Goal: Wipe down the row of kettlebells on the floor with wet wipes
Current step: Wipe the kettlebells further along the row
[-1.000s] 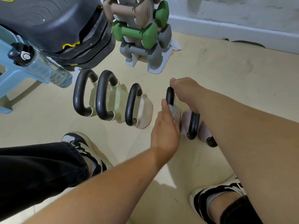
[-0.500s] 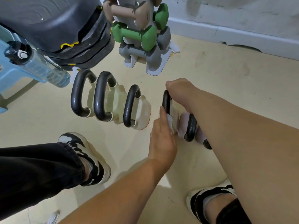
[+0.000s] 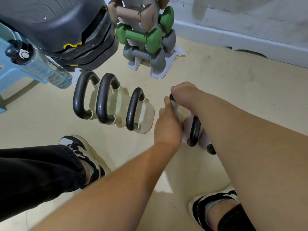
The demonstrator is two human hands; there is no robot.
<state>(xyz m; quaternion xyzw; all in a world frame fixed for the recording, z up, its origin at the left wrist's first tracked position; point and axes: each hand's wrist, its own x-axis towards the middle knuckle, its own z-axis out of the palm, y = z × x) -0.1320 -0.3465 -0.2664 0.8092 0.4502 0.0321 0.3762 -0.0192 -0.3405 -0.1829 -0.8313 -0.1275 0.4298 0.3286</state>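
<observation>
your right hand [image 3: 184,94] is curled shut around the top of the black handle [image 3: 195,129] of the pink kettlebell [image 3: 187,127], which stands on the floor [image 3: 233,97] just to the right of the three cream kettlebells [image 3: 146,117] in the row, another dark handle end showing behind your right forearm. your left hand [image 3: 168,127] presses a wet wipe [image 3: 175,105] against the bell's left side, fingers mostly flat on it; the hand is blurred, so you cannot tell how firmly the wipe is pinched. the likely trouble: you seem to tilt the bell by its handle, and a damp handle could slip in your grip, dropping the weight toward your right shoe [image 3: 215,205], which sits close below. pushing sideways with the wipe could also knock it into the nearest cream bell. the thin wipe may bunch or slide out from under your fingers, leaving part of the face untouched, so keep the bell steady and low.
</observation>
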